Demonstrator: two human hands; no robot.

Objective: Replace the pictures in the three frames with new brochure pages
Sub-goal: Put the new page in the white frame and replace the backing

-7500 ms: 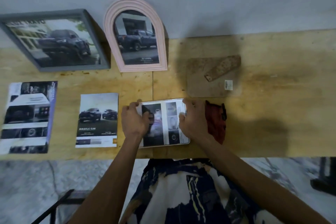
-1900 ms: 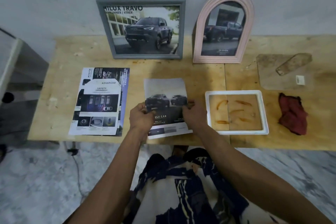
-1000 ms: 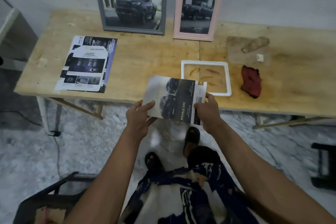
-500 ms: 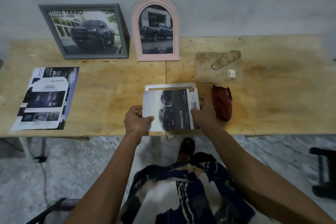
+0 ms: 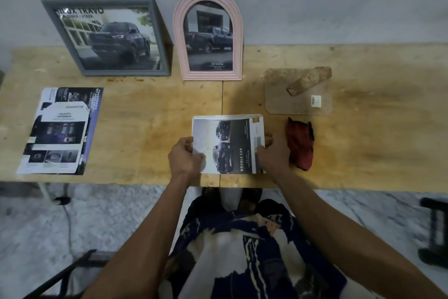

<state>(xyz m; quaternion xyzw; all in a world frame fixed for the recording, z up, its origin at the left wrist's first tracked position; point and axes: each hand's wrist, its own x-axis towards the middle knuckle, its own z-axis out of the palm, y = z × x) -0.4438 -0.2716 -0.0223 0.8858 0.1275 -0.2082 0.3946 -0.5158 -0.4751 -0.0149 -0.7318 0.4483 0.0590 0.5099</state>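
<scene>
Lying between both hands [image 5: 185, 156]: brochure page [image 5: 228, 146]

Bench layout, seen from my seat.
Brochure page [image 5: 228, 144] between my hands; cloth [image 5: 300, 143] just right; loose brochure [image 5: 60, 131] far left; two frames [image 5: 106, 36] [image 5: 208, 34] behind, against wall.

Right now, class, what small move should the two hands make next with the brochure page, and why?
Probably press the Double Cab page flat into the white frame beneath it. The left hand and right hand pinch its side edges, and only the frame's far rim shows, so the page seems lined up but not yet seated.
</scene>
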